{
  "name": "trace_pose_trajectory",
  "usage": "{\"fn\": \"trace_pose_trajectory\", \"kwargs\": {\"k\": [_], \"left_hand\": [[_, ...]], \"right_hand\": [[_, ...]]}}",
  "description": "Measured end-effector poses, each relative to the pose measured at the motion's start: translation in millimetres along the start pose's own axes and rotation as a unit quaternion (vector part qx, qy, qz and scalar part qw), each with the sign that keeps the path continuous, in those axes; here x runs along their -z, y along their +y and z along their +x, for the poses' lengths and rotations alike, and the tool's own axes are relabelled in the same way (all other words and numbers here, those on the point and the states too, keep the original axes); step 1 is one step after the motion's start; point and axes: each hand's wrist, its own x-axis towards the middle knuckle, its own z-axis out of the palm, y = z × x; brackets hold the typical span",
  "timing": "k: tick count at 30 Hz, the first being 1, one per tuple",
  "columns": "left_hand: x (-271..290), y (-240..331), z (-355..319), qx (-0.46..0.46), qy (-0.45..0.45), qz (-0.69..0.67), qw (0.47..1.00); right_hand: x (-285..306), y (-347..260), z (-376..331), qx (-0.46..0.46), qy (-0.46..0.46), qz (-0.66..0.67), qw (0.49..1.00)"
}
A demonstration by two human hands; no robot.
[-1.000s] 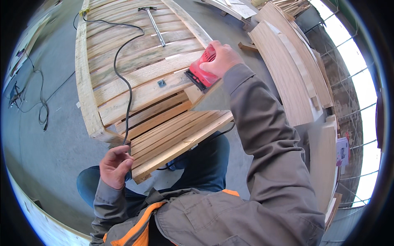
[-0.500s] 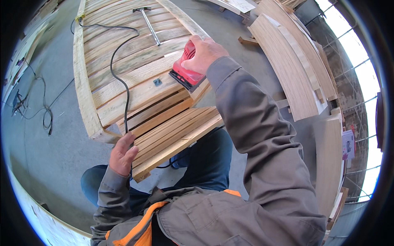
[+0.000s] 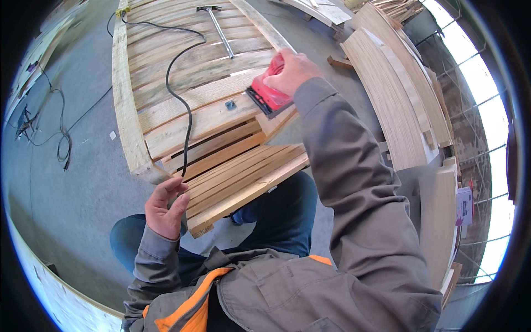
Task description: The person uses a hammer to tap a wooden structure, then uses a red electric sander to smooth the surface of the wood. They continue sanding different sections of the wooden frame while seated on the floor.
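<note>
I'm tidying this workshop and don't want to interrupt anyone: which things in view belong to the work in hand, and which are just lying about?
In use, it seems:
- red power tool, in the right hand
- slatted wooden frame
- black cord by the left hand

Lying about:
- hammer on the slats
- wooden panels at right

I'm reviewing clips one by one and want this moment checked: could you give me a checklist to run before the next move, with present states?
1. Red sander held in the right hand: ok.
2. Sander switched off: cannot tell.
3. Hammer apart from the sander: ok, it lies farther up the slats.
4. Black cord well clear of the left hand: not ok, it runs down to the fingers.
5. Small bluish piece fixed to the wood: cannot tell.
</note>
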Motion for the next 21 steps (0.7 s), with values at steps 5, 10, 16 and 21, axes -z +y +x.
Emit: {"fn": "trace_pose_trajectory", "kwargs": {"k": [5,10,16,21], "left_hand": [[-20,43,-1,-0.087,-0.022,0.098,0.991],[-62,75,25,-0.193,-0.087,0.194,0.958],[-86,78,26,-0.226,-0.144,0.221,0.938],[-43,51,-13,-0.164,-0.112,0.191,0.961]], "right_hand": [[8,-28,-8,0.001,-0.035,0.0,0.999],[0,-34,-6,0.007,-0.012,-0.013,1.0],[1,-37,-8,0.045,-0.019,0.024,0.999],[-5,-25,8,0.044,-0.001,0.016,0.999]]}}
